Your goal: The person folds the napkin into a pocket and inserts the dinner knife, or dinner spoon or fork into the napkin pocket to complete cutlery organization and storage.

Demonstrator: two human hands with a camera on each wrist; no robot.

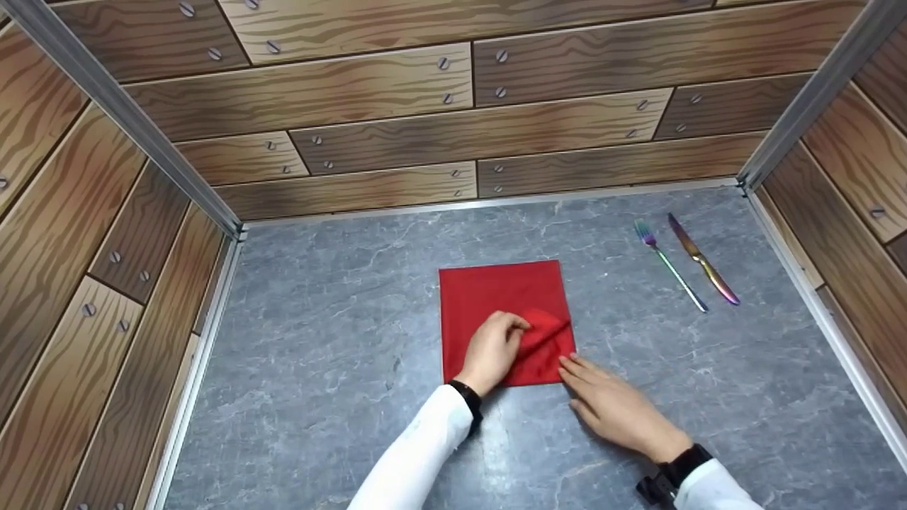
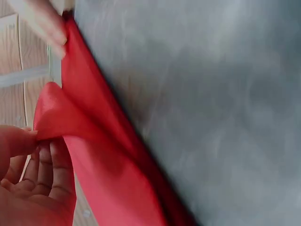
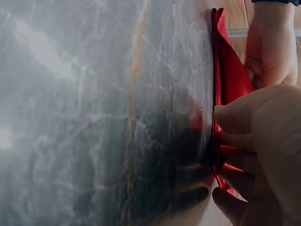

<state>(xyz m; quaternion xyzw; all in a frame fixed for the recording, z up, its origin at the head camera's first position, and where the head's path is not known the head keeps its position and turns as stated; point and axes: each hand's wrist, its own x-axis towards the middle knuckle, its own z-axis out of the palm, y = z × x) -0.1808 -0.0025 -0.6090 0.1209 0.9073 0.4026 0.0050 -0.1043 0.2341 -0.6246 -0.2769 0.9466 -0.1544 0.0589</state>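
A red cloth napkin (image 1: 496,289), folded into a square of several layers, lies on the grey surface in the head view. My left hand (image 1: 490,348) pinches a lifted part of its top layer between thumb and fingers; the left wrist view shows this raised flap (image 2: 70,115) bending over the fingers. At the napkin's near right corner, my right hand (image 1: 616,407) rests with fairly straight fingers touching the edge. From the right wrist, the stacked cloth edges (image 3: 217,84) show beside that hand's thumb and fingertips.
A rainbow-coloured fork (image 1: 669,265) and a matching knife (image 1: 701,261) lie side by side at the back right. Wood-patterned panels (image 1: 397,78) wall the grey marbled surface (image 1: 319,319) at the back and both sides, with metal strips along their edges.
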